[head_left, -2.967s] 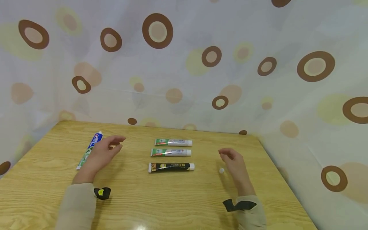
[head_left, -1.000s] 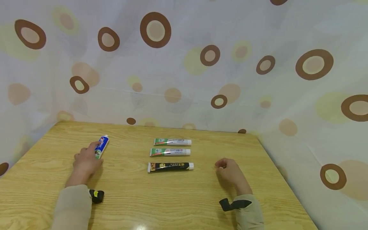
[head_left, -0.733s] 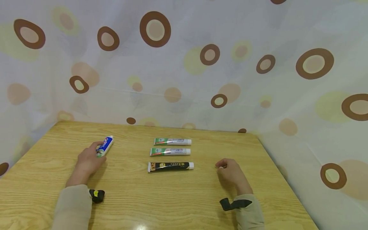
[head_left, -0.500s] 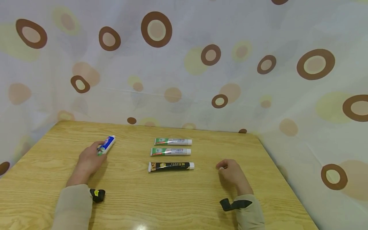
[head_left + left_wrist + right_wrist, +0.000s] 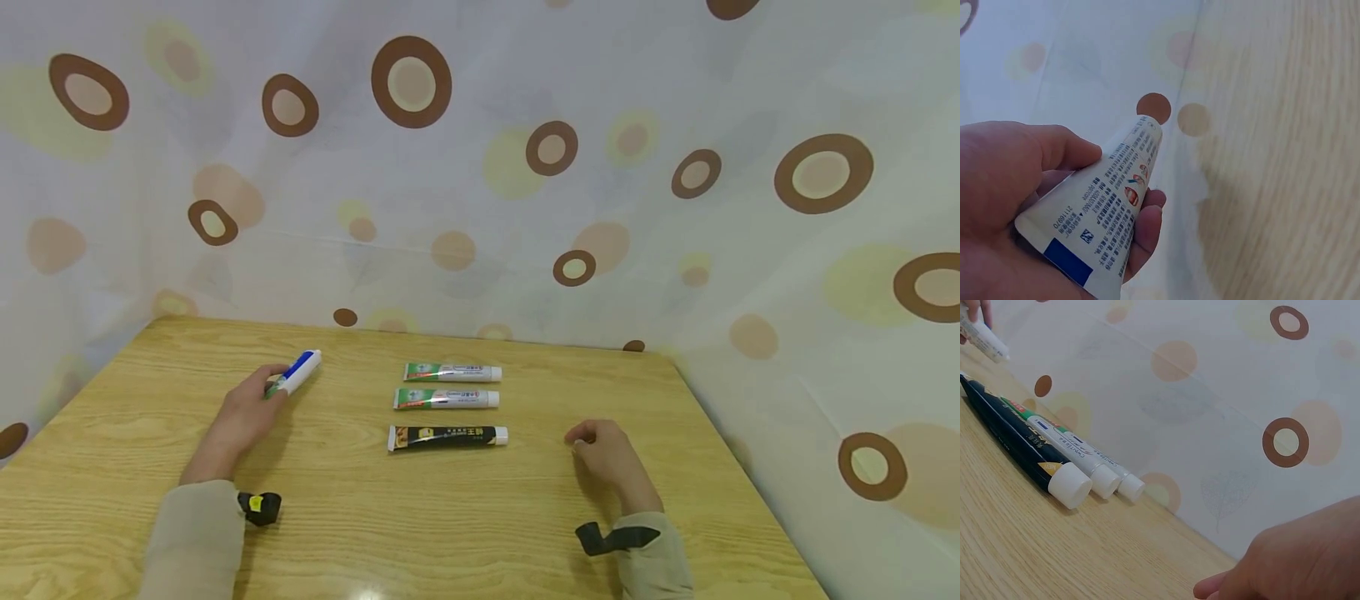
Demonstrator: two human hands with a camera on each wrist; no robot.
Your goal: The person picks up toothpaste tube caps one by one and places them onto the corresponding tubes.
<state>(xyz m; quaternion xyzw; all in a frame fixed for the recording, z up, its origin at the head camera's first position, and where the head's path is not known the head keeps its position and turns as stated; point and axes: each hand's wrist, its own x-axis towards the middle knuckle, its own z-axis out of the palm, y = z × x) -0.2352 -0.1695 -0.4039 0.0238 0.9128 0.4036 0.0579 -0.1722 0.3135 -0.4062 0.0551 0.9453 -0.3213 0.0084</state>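
Note:
In the head view my left hand [image 5: 243,412] grips a toothpaste tube [image 5: 294,377], white with blue and green, over the table's left side. Its thumb and fingers wrap the body, and the narrow white end points to the back right. Printed white backing of the tube [image 5: 1100,206] faces the left wrist camera. At the right, my right hand [image 5: 611,454] is low over the wood with thumb and forefinger pinching a small white cap [image 5: 577,446], mostly hidden by the fingers. Only part of that hand [image 5: 1310,556] enters the right wrist view.
Between the hands lie a black toothpaste tube [image 5: 447,437] and two silver-green tubes, one nearer [image 5: 446,399] and one farther [image 5: 453,372], white caps to the right. Spotted sheeting [image 5: 480,167] rises behind the wooden table [image 5: 420,533] and along its sides.
My left hand has taken hold of the toothpaste tube, lifted it, turned it and carried it rightward. My right hand has lowered onto the small white cap, which lay uncovered earlier.

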